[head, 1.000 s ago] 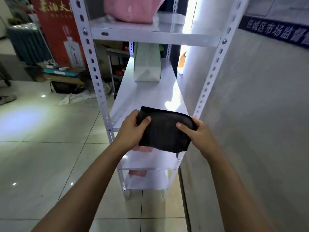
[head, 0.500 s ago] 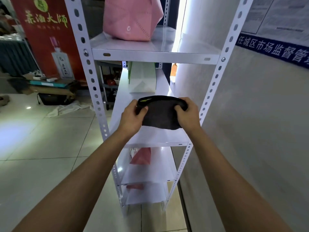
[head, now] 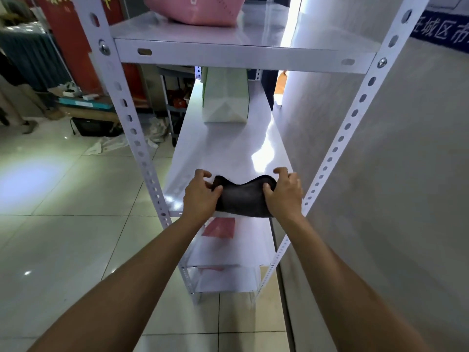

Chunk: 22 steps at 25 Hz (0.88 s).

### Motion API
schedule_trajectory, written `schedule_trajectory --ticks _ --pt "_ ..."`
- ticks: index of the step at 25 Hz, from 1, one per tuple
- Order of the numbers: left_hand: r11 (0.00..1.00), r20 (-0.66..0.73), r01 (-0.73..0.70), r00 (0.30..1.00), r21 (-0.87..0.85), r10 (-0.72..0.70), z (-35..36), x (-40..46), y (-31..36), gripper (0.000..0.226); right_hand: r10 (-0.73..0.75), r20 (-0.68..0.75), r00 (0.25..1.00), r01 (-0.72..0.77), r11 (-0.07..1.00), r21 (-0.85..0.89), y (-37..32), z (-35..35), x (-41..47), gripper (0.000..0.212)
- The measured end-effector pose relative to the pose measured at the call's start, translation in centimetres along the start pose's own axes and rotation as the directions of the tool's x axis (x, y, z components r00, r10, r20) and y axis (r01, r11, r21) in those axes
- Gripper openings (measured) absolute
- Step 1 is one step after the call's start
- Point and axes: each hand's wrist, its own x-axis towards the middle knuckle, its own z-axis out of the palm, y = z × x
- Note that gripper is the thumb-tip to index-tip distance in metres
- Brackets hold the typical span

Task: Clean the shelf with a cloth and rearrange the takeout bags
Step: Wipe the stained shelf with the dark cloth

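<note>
A dark folded cloth (head: pixel 243 199) is held over the front edge of the middle board of a white metal shelf (head: pixel 228 153). My left hand (head: pixel 200 194) pinches its left end and my right hand (head: pixel 284 194) pinches its right end, so the cloth sags between them. A white and green takeout bag (head: pixel 225 97) stands at the back of this same board. A pink takeout bag (head: pixel 195 8) sits on the board above. Another pink bag (head: pixel 219 227) shows on the board below, partly hidden.
A grey wall (head: pixel 393 174) runs close along the shelf's right side. Perforated white uprights (head: pixel 132 123) frame the front. To the left lies tiled floor (head: pixel 63 199), with boxes, a dark bag (head: pixel 94 127) and a red banner (head: pixel 76 41) further back.
Both hands have carried the cloth forward from in front of the shelf onto the front of the middle board. The cloth is now stretched wider and lower between them.
</note>
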Motion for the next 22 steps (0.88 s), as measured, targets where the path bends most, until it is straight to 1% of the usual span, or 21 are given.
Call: schedule_trajectory --ticks 1,2,3,4,5,6,7,8,10,13,16,19,22 --pt "0.994 -0.030 -0.062 0.997 0.090 0.065 0.1 -0.2 0.0 0.035 -0.078 -0.099 0.992 0.067 0.992 -0.111 -0.1 -0.2 -0.4 0.037" --pt "0.975 -0.042 -0.141 0.988 0.173 0.150 0.3 -0.7 -0.3 0.033 -0.187 -0.170 0.968 0.159 0.973 -0.165 -0.2 -0.2 -1.1 0.034" --pt "0.944 -0.024 -0.228 0.970 0.238 0.241 0.5 -1.3 -0.6 0.027 -0.307 -0.188 0.933 0.275 0.945 -0.175 -0.1 0.0 -2.1 0.028" --pt "0.911 0.018 -0.303 0.950 0.279 0.311 0.7 -1.9 -1.1 0.020 -0.404 -0.157 0.901 0.380 0.910 -0.165 0.1 0.5 -3.4 0.021" --pt "0.889 0.065 -0.350 0.936 0.294 0.347 0.9 -2.5 -1.6 0.015 -0.458 -0.094 0.884 0.442 0.884 -0.153 0.4 1.1 -4.6 0.018" --pt "0.884 0.094 -0.365 0.931 0.291 0.353 1.2 -3.0 -2.0 0.015 -0.467 -0.032 0.884 0.459 0.877 -0.141 0.8 1.7 -5.6 0.018" --pt "0.889 0.103 -0.361 0.933 0.282 0.346 1.5 -3.2 -2.2 0.017 -0.448 0.001 0.894 0.444 0.886 -0.133 1.1 2.3 -6.2 0.021" --pt "0.892 0.104 -0.355 0.935 0.280 0.339 1.7 -3.2 -2.2 0.021 -0.419 0.005 0.908 0.416 0.899 -0.141 1.2 2.7 -6.2 0.025" --pt "0.881 0.140 -0.364 0.931 0.301 0.336 2.1 -3.1 -1.8 0.032 -0.375 -0.013 0.927 0.363 0.906 -0.218 1.4 3.0 -5.6 0.034" --pt "0.839 0.281 -0.404 0.907 0.365 0.314 3.1 -3.1 -1.5 0.048 -0.328 0.011 0.945 0.312 0.889 -0.336 1.8 2.8 -4.3 0.042" --pt "0.776 0.387 -0.458 0.872 0.433 0.299 4.3 -3.0 -1.2 0.062 -0.259 0.065 0.964 0.264 0.886 -0.382 2.4 2.6 -4.0 0.051" --pt "0.729 0.472 -0.515 0.831 0.451 0.295 5.6 -2.4 -0.4 0.068 -0.166 0.086 0.982 0.186 0.904 -0.384 3.1 2.4 -3.8 0.062" --pt "0.714 0.502 -0.517 0.823 0.472 0.263 6.7 -1.6 0.2 0.068 -0.104 0.083 0.991 0.128 0.916 -0.379 3.0 2.1 -3.4 0.065"
